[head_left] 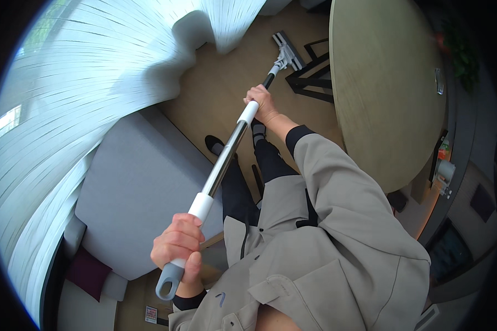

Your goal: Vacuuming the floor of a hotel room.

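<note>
Both hands are gripping the mop [226, 151] pole — left hand [178, 248] near its end, right hand [262, 103] further down, the head resting on the floor [226, 94].

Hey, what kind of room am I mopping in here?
Probably a living room or lounge: a grey sofa beside long white curtains, a round wooden table, and wood flooring under the mop.

The long mop pole [226, 157] is glossy polished metal with matt white plastic collars and a grey plastic end loop. The round table [386, 88] on the right is smooth matt wood; the left sofa [138, 187] is grey woven cloth.
</note>
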The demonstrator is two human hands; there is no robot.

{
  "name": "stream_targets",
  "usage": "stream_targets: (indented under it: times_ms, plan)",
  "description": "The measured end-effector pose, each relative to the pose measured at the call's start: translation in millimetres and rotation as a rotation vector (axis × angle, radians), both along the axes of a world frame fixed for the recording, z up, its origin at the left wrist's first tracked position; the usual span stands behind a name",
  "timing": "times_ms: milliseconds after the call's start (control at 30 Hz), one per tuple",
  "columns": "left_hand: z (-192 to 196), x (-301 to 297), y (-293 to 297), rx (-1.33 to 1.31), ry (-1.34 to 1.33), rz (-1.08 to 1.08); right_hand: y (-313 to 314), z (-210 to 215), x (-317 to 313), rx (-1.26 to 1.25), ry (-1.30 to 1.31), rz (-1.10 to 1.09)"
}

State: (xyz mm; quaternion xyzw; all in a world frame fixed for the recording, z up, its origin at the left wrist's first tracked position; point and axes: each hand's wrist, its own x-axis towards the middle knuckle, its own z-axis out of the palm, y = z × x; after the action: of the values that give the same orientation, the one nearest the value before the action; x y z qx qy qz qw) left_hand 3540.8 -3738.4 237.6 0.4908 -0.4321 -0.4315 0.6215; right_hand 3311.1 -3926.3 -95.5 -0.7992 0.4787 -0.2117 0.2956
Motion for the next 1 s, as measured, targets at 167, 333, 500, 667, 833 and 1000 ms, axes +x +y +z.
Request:
stream_targets:
  times_ms: [167,333,500,667,833,1000]
  plan:
    - [84.2,43.7,11.2,0.025,-0.137,-0.106,54.1,64.1,77.8,0.056,-0.211,-0.106]
    - [114.7,63.9,22.3,-0.045,-0.142,-0.010,66.2,112.8,105.0,0.199,-0.178,-0.069]
    - [69.5,52.4,-0.5,-0.152,0.013,-0.040,16.8,84.1,49.4,0.053,-0.128,-0.028]
    - [-19.0,2.7,-43.8,-0.018,-0.110,-0.121,-61.0,14.6,-14.6,0.078,0.147,-0.078]
    - [26.2,44.1,-30.6,0.016,-0.207,-0.170,3.8,7.8,55.7,-0.059,-0.154,-0.204]
    - [110.4,81.7,-5.1,-0.110,-0.174,-0.254,61.5,79.2,131.5,0.100,-0.262,-0.228]
